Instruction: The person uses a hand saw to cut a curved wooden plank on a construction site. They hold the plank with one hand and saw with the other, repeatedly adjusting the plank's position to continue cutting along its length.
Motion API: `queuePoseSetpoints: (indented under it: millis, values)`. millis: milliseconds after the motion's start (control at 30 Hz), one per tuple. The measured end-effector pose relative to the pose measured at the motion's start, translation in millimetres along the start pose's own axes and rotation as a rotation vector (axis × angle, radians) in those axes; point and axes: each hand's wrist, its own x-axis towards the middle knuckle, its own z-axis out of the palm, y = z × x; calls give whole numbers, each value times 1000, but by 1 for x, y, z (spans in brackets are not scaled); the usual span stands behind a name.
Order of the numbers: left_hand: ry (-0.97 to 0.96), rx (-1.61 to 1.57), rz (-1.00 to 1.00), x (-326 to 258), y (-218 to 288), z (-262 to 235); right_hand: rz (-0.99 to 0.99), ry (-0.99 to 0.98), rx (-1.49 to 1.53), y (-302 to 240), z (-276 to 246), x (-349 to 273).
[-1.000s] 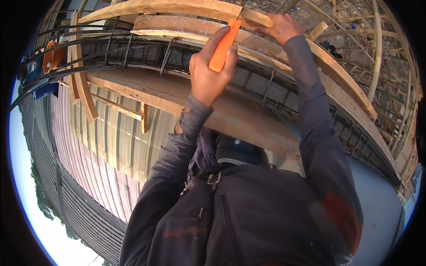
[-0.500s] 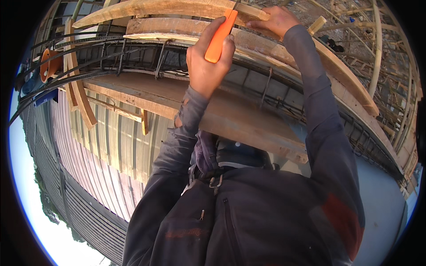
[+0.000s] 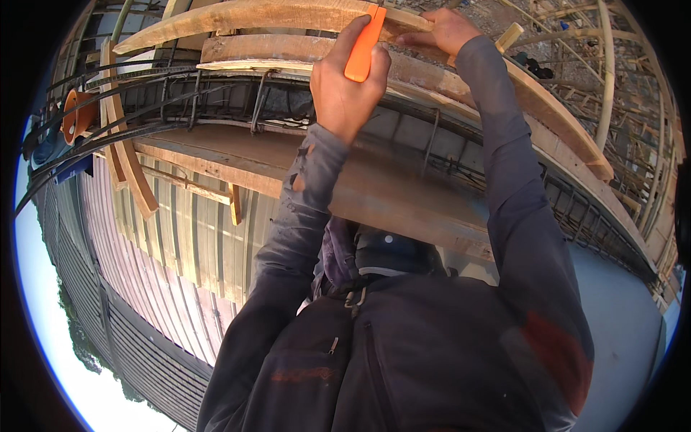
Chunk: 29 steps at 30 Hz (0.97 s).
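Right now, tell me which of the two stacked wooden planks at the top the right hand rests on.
The upper plank, the topmost and farthest one. The right hand presses on it beside the orange tool handle gripped by the left hand; the lower plank lies nearer, untouched.

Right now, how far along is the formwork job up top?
Done: rebar cage sits tied between the timber side boards. In hand: left hand grips an orange-handled tool against the top plank, and right hand steadies that plank. Left: whether the plank is fixed cannot be told.
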Motion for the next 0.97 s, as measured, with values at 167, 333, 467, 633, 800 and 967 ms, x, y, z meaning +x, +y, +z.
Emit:
queuePoseSetpoints:
  millis: [167, 333, 467, 633, 800, 967]
  values:
    - [-138, -61, -157, -145, 36, -95, -21, 295, -45, 74, 55, 12]
    - [-137, -72, -151, -121, 41, -87, 30, 147, 58, 36, 22, -3]
    - [-10, -157, -71, 17, -5, -1, -15, 41, -32, 7, 6, 2]
    - [-74, -130, -97, -130, 24, -79, 91, -1, 136, 37, -6, 9]
    - [-74, -83, -72, -95, 33, -62, 114, -126, 172, 43, -11, 19]
    - [-105, 34, -67, 25, -5, 7, 62, -198, 31, 26, -12, 30]
